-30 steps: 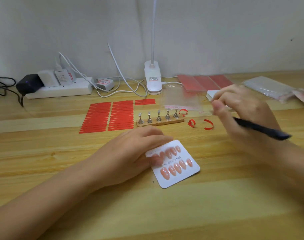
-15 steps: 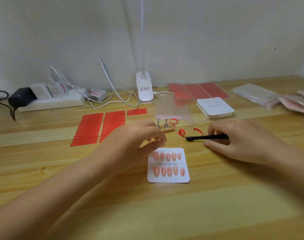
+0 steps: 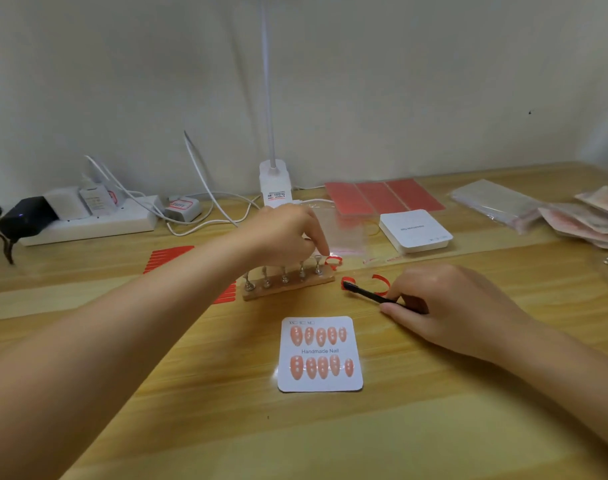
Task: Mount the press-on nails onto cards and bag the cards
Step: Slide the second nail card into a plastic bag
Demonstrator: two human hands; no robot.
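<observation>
While ten pink nails sit in two rows on it, the white card lies flat on the wooden bench, near the front edge and between the two forearms, with neither hand touching it. Just behind the card stands a wooden holder with five small metal stands. The left hand reaches over this holder, fingers curled downward, with the forefinger tip at the near edge of a clear bag that lies flat behind the holder; whether it pinches the bag I cannot tell. To the right of the card, the right hand rests on the bench and grips a black pen, its tip pointing left beside curled red strips. Further back lie a white box, red sheets and a lamp base. Red tape strips show past the left arm, and a power strip sits at the wall. Stacked bags lie far right.
</observation>
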